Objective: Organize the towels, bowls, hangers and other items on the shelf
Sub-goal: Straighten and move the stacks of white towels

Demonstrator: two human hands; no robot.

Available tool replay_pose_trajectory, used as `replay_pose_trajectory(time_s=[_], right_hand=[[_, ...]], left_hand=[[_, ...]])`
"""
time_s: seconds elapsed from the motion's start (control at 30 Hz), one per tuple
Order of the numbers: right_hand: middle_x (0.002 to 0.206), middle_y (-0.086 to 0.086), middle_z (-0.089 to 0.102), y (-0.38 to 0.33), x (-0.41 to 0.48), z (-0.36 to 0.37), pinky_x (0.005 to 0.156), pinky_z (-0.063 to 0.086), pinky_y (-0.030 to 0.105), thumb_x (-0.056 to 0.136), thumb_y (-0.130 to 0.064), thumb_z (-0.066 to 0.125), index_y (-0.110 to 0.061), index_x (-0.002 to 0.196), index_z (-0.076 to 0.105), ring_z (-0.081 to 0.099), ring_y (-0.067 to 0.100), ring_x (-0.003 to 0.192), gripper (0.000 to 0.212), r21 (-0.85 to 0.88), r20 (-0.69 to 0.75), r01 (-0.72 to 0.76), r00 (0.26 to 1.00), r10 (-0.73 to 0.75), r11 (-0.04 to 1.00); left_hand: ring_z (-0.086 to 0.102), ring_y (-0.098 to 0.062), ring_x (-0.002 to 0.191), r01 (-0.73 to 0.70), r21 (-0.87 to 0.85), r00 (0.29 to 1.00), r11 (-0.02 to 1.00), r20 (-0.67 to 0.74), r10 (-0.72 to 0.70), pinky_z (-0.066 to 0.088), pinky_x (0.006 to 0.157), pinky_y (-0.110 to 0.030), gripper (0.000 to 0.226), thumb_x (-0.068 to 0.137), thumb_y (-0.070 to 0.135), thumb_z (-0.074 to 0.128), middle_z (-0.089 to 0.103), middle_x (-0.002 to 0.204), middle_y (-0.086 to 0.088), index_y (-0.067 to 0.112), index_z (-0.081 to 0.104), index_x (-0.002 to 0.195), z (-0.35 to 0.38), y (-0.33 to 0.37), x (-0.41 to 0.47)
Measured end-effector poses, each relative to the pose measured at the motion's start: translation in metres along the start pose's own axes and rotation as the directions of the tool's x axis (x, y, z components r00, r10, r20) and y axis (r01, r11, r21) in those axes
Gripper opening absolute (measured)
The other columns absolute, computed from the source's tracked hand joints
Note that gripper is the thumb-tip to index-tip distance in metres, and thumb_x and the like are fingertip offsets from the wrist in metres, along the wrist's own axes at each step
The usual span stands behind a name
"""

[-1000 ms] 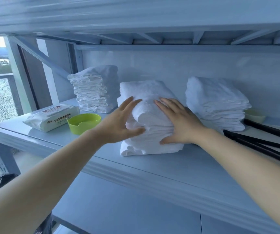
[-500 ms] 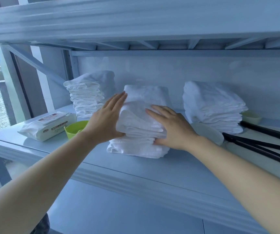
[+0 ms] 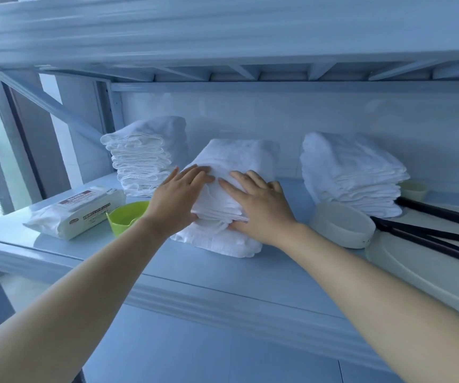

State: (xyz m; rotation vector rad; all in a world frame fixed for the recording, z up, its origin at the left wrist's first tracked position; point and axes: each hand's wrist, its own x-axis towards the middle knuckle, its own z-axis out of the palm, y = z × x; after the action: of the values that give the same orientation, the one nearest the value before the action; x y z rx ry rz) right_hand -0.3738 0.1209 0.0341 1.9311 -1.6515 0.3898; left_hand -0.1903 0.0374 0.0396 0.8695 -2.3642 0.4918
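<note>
Hands, left (image 3: 177,201) and right (image 3: 258,205), lie flat with fingers spread against the middle towel pile (image 3: 231,167), apparently squaring it between the other two piles on the shelf (image 3: 222,277).

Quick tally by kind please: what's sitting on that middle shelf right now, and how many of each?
Stacks of folded white towels: 3, left, middle under both hands, right
Bowls: 3, lime-green plastic, cream round, pale one half hidden behind the right stack
White wet-wipe pack: 1
Cream flat tray: 1
Black hangers: bundle, count unclear
Total: 8 plus hangers
</note>
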Motion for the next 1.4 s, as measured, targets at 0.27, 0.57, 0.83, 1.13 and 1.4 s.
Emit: replay_pose_trajectory(time_s=[0.27, 0.57, 0.83, 1.13, 1.4], right_hand=[[0.152, -0.010, 0.021, -0.004, 0.001, 0.001, 0.091, 0.028, 0.035, 0.076, -0.051, 0.063, -0.037, 0.144, 0.024, 0.019, 0.012, 0.137, 0.080, 0.077, -0.003, -0.053, 0.999, 0.053, 0.996], [0.153, -0.014, 0.021, 0.027, -0.036, -0.022, 0.109, 0.016, 0.019, 0.079, -0.054, 0.062, -0.028, 0.144, 0.031, 0.016, 0.003, 0.140, 0.076, 0.415, -0.005, -0.176, 0.981, 0.196, 0.893], [0.149, -0.016, 0.027, 0.098, -0.083, -0.038, 0.106, 0.022, 0.018, 0.085, -0.052, 0.055, -0.029, 0.139, 0.039, 0.023, 0.002, 0.136, 0.060, 0.319, 0.031, -0.341, 0.936, 0.350, 0.884], [0.148, -0.011, 0.032, 0.207, -0.107, -0.037, 0.107, 0.031, 0.030, 0.088, -0.035, 0.056, -0.025, 0.137, 0.042, 0.030, 0.011, 0.136, 0.051, 0.237, 0.006, -0.356, 0.931, 0.365, 0.904], [0.150, -0.006, 0.028, 0.300, -0.105, -0.021, 0.101, 0.032, 0.027, 0.084, -0.034, 0.062, -0.025, 0.139, 0.039, 0.028, 0.014, 0.136, 0.061, 0.122, 0.062, -0.306, 0.952, 0.300, 0.944]], left_hand=[[0.021, -0.009, 0.140, 0.020, -0.243, 0.996, 0.970, 0.086, 0.001, 0.026, 0.101, -0.021, 0.079, 0.068, 0.016, 0.065, 0.026, 0.151, 0.014, 0.027, 0.035, 0.140, -0.005, -0.013, 0.003], [0.033, -0.014, 0.136, -0.065, -0.329, 0.997, 0.942, 0.007, 0.071, 0.015, 0.114, -0.034, 0.060, 0.084, 0.041, 0.025, 0.044, 0.144, 0.003, 0.021, 0.045, 0.138, -0.026, 0.042, 0.027], [0.044, -0.018, 0.126, -0.157, -0.326, 0.987, 0.932, -0.067, 0.143, 0.043, 0.090, -0.032, 0.045, 0.092, 0.034, 0.044, 0.044, 0.142, 0.007, 0.025, 0.045, 0.136, -0.009, 0.113, 0.067], [0.033, -0.015, 0.132, -0.165, -0.328, 0.986, 0.930, -0.022, 0.168, 0.046, 0.083, -0.036, 0.045, 0.091, 0.036, 0.046, 0.035, 0.145, 0.007, 0.029, 0.042, 0.135, 0.024, 0.186, 0.126], [0.033, -0.015, 0.132, -0.085, -0.293, 0.994, 0.952, 0.044, 0.102, 0.044, 0.083, -0.034, 0.044, 0.088, 0.042, 0.052, 0.033, 0.145, 0.008, 0.029, 0.045, 0.130, 0.079, 0.246, 0.187]])
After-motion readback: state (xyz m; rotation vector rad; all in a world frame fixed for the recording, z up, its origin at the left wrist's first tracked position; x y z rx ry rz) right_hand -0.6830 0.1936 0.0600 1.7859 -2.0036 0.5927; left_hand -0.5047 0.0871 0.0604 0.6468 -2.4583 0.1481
